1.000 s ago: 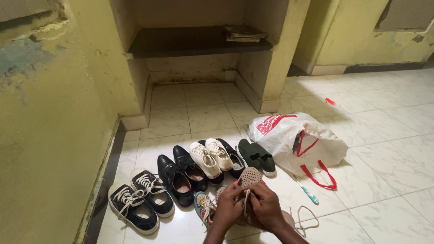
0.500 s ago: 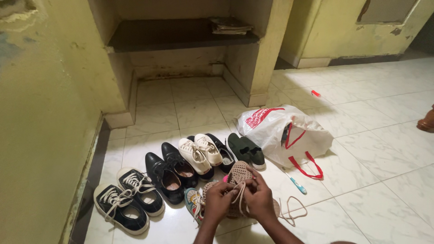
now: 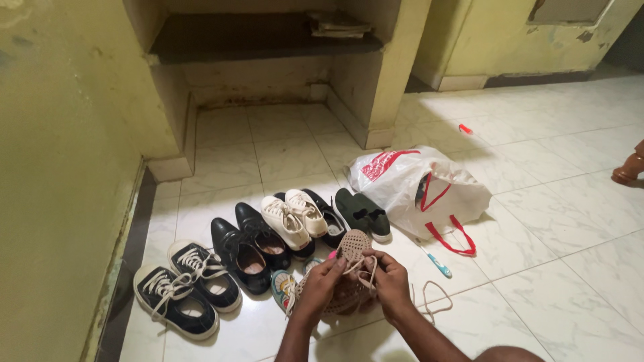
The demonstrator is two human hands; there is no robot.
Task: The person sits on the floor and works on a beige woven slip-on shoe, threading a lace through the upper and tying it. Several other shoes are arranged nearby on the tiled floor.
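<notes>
Tan perforated shoe (image 3: 349, 268) sits low in the centre, toe end raised, held between both hands just above the floor tiles (image 3: 577, 281). Left hand (image 3: 320, 285) closes its grip on the near side of the shoe and pinches the cream lace (image 3: 365, 265) at the upper. Right hand (image 3: 391, 281) pinches the same lace from the other side, fingers curled tight around it. Loose end of the lace trails to the right of the right wrist and loops on the floor.

Versus 0.5 s ago: hands and shoe keep the same pose; the camera has tipped slightly, so the shoe row now sits a little higher and further right in view.

Around it, left to right along the wall side: 2 black canvas sneakers (image 3: 184, 288) with white laces, 2 black leather shoes (image 3: 248, 245), 2 cream sneakers (image 3: 295, 218), 1 black slip-on partly hidden behind them, 2 dark green slip-ons (image 3: 363, 214). A patterned shoe with a blue rim (image 3: 284, 289) lies just left of the left hand.

White plastic bag (image 3: 416, 184), crumpled, lies right of the green pair; red print on its upper left face, red handles spilling toward the viewer. A blue and white toothbrush (image 3: 437, 263) lies near the handles. A small red object (image 3: 465, 129) lies well apart, further back. Dark shelf (image 3: 261, 43) in the alcove carries a flat stack of papers (image 3: 339, 25).
</notes>
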